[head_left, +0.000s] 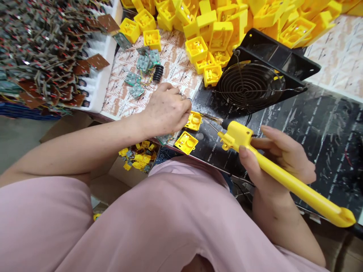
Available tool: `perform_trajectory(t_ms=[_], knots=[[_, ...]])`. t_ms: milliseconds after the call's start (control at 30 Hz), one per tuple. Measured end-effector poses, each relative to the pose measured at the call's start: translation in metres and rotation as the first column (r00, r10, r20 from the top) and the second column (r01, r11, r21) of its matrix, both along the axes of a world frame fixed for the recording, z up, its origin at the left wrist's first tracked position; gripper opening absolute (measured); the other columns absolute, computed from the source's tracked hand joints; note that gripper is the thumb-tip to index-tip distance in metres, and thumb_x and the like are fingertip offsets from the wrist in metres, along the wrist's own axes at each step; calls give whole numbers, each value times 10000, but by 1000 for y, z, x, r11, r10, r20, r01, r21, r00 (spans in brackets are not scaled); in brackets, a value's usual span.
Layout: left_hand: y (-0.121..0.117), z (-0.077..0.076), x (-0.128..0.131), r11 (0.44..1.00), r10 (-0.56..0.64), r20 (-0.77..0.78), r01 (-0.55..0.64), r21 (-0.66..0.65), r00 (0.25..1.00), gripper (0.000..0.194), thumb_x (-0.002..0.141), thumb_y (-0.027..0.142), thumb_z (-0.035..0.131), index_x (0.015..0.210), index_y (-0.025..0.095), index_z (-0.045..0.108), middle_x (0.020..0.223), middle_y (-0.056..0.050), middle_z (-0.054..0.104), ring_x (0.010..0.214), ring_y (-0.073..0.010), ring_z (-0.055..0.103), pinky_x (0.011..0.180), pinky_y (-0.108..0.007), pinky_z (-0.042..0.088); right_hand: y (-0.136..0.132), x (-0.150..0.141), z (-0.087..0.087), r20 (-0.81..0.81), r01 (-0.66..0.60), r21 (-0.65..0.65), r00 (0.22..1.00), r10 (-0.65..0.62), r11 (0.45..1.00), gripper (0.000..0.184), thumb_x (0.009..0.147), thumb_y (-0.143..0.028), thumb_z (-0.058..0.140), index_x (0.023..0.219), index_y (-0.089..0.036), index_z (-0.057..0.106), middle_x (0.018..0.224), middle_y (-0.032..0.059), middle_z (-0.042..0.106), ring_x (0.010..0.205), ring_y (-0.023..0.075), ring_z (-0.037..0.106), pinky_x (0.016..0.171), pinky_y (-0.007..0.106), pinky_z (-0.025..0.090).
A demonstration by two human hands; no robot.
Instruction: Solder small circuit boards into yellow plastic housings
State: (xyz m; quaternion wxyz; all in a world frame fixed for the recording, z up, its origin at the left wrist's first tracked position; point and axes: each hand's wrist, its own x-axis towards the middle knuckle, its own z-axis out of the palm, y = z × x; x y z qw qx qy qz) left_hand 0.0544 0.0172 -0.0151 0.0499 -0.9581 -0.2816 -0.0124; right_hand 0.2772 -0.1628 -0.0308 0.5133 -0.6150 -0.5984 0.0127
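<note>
- The right hand (279, 158) has its fingers closed around the yellow handle of a soldering iron (292, 185), with its thin tip pointing toward the yellow plastic housing (193, 121).
- The left hand (166, 111) is curled low over the bench edge, with a small green circuit board (164, 139) showing beneath it; its fingertips are hidden, so I cannot tell whether they grip anything.
- The housing lies just beyond the left hand, and a second yellow housing (186, 142) sits beside it.
- The step in hand looks like soldering; the next move seems to call for steadying the parts and bringing the tip to a joint.
- Beyond them stands a black-framed fan (249, 85), close to the working area.
- Farther off lie loose boards (143, 64), a heap of yellow housings (227, 26) and a foam tray (96, 68) of wired boards.
</note>
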Motion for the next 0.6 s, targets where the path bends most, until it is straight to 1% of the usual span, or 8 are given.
perform_trajectory(t_ms=[33,100,200,300,367,433,500,600], knots=[[0,0,-1,1000,-1,10,1,0,1000,349,945,315,418,811,213,723,731,-53,699,867,-231,671,894,-413,491,1,-1,-1,-36,19,5,999,-19,1000,445,803,-286,877,1224,-299,733,963,9,807,644,186,738,547,304,603],[0,-2,-3,1000,-9,35,10,-13,999,379,977,339,406,820,220,731,747,-46,700,874,-227,665,915,-421,491,6,-4,-2,-114,44,86,993,-34,995,288,788,-289,890,1048,-259,768,831,-4,784,612,171,720,537,282,585],[0,-8,-7,997,-15,98,22,-72,995,387,997,359,416,865,222,752,823,-54,727,900,-240,663,950,-450,489,13,-6,-4,-224,21,197,974,24,980,183,785,-276,889,873,-236,733,684,-35,725,544,140,676,533,260,565],[1,-17,-9,990,6,193,22,-143,981,324,977,313,454,970,235,769,904,-52,747,955,-250,663,1008,-482,468,13,-6,-5,-250,11,131,968,22,991,205,791,-252,882,955,-241,759,748,-19,757,566,142,687,524,255,566],[1,-20,-10,983,20,240,24,-182,970,294,958,293,480,981,250,769,910,-39,748,985,-251,661,1062,-508,436,8,-4,-5,-206,2,59,979,10,998,351,783,-242,887,1112,-251,766,834,-3,787,595,153,705,509,257,569],[2,-19,-12,973,26,268,37,-229,963,276,947,305,496,939,254,766,903,-26,748,976,-243,659,1091,-518,411,2,-2,-4,-126,-4,37,992,9,999,441,782,-240,886,1201,-269,750,889,1,800,604,166,711,504,276,581],[3,-15,-16,953,31,278,56,-297,960,270,944,338,507,910,248,760,910,-16,753,940,-224,659,1093,-500,408,-2,0,-3,-54,-26,80,998,31,996,422,775,-231,889,1171,-292,758,876,-14,796,609,185,715,505,308,595],[4,-6,-20,920,38,233,57,-387,972,252,921,357,531,891,237,751,924,-2,756,898,-192,653,1074,-454,408,-1,2,4,0,-169,111,985,170,979,375,763,-166,879,1083,-317,755,819,-35,778,621,208,726,463,323,578]])
